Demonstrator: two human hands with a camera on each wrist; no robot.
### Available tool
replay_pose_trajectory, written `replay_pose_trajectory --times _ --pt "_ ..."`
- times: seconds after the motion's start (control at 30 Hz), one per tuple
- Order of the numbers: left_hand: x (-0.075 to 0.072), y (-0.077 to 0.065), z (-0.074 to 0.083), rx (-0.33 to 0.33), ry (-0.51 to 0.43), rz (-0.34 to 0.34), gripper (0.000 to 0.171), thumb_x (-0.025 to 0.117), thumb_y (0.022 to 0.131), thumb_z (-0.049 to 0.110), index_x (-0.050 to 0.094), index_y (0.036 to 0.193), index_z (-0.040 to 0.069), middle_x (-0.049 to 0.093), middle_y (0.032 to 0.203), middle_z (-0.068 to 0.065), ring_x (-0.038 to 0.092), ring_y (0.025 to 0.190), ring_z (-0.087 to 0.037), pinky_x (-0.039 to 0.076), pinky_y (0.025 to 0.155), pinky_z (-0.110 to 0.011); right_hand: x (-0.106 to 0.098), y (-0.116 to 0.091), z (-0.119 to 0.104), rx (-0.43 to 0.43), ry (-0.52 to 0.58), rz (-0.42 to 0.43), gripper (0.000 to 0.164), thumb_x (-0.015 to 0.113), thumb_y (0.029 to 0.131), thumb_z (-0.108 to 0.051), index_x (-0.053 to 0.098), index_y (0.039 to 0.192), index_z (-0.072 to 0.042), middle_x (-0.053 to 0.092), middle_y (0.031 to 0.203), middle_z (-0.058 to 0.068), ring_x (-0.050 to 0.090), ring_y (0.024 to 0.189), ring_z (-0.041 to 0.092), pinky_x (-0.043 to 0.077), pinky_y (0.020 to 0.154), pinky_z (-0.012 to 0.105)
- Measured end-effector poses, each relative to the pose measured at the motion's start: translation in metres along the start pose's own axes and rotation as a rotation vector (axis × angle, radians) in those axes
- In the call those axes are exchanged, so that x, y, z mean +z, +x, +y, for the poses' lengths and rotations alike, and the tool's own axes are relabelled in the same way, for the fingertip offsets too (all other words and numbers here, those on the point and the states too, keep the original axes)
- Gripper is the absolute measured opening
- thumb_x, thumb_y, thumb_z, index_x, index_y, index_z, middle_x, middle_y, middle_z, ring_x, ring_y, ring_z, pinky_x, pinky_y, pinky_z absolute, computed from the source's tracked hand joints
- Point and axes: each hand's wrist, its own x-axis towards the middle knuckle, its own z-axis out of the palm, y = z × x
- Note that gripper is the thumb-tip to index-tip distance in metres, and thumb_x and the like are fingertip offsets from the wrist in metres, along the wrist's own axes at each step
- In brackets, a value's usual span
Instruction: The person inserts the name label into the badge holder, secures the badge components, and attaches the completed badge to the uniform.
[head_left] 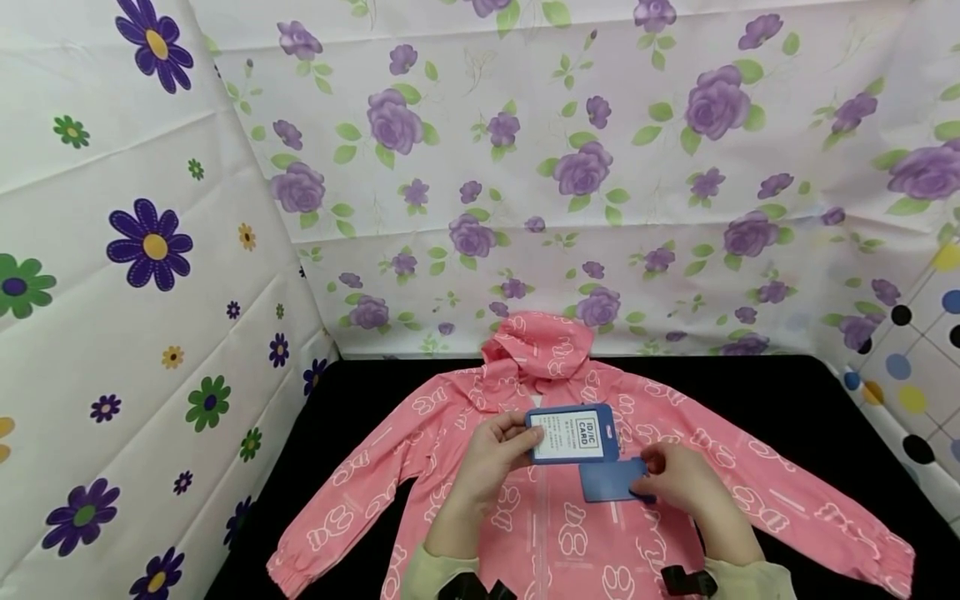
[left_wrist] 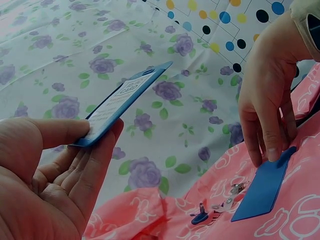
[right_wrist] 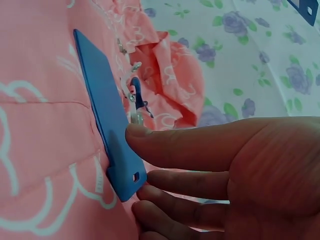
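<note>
My left hand (head_left: pixel 489 458) pinches a blue ID badge holder (head_left: pixel 611 446) between thumb and fingers, raised above a pink hooded jacket. Behind the holder's front sits a white printed insert (head_left: pixel 567 435) reading "ID/IC CARD". With thumb and fingertips, my right hand (head_left: pixel 684 477) grips the slotted end of a flat blue plastic cover (right_wrist: pixel 107 100). This cover lies close over the jacket front, below and to the right of the holder in the head view. In the right wrist view, the thumb is at one edge and the fingers are by the small slot.
The pink jacket (head_left: pixel 525 500) is spread with its sleeves out on a black table (head_left: pixel 390 377). A metal clip (left_wrist: pixel 236 190) and a small dark blue piece (left_wrist: pixel 200 216) lie on it beside the cover. Flowered cloth walls (head_left: pixel 450 167) stand behind and at left.
</note>
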Motion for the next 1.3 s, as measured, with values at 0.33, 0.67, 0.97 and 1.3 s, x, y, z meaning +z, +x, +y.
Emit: replay_pose_trajectory --times 0.33,0.67,0.97,1.3 --pt "-0.0004 -0.0006 0.0018 0.007 -0.004 0.002 0.03 0.074 0.101 0.009 0.067 0.123 -0.01 0.075 0.101 -0.012 0.076 0.088 -0.018 0.064 0.078 -0.029 0.0013 0.0019 -0.0028 0.05 -0.048 -0.023 0.061 0.093 0.078 -0.027 0.069 0.122 0.007 0.068 0.097 0.009 0.061 0.086 0.026 0.054 0.085 0.05" --pt "-0.0015 0.0 0.0021 0.005 -0.002 0.0 0.03 0.074 0.101 0.009 0.067 0.123 -0.01 0.076 0.103 -0.014 0.076 0.088 -0.017 0.064 0.078 -0.029 0.0031 -0.0014 -0.0046 0.015 -0.086 -0.022 0.057 0.094 0.078 -0.032 0.069 0.114 0.004 0.064 0.091 0.005 0.058 0.081 0.023 0.05 0.075 0.043" --pt "-0.0013 -0.0008 0.004 0.011 -0.011 0.0 0.028 0.073 0.102 0.01 0.067 0.121 -0.01 0.077 0.103 -0.013 0.076 0.087 -0.017 0.064 0.077 -0.028 0.0072 -0.0013 -0.006 0.035 -0.149 -0.013 0.061 0.094 0.078 -0.036 0.067 0.114 0.004 0.066 0.092 0.007 0.06 0.08 0.023 0.052 0.075 0.048" --pt "-0.0017 -0.0014 0.0038 0.003 -0.007 0.016 0.028 0.073 0.101 0.009 0.067 0.12 -0.009 0.077 0.102 -0.012 0.076 0.086 -0.017 0.064 0.077 -0.028 0.0089 -0.001 -0.0077 0.05 -0.15 -0.005 0.057 0.094 0.077 -0.032 0.067 0.113 0.003 0.063 0.088 0.005 0.058 0.077 0.023 0.05 0.072 0.044"
